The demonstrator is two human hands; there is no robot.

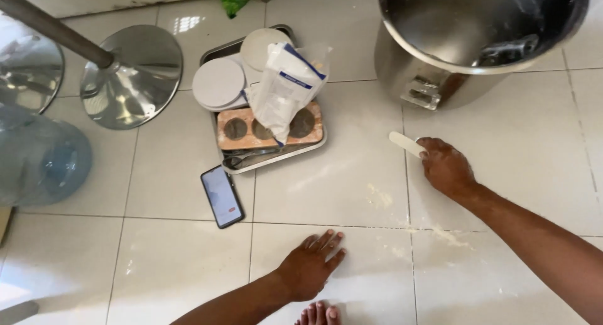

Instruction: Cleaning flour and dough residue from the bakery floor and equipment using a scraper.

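Bright, even daylight, soft glare on the glossy tiles [352,180], strong reflection on the metal base [135,74] at upper left, sheen inside the pot [465,23] at upper right, faint shadows under the arms, mild wide-angle bending at the edges, slight softness overall

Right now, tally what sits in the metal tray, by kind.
White round discs: 2
White plastic bag: 1
Wooden mould block: 1
Metal tongs: 1
Total: 5, all in the metal tray.
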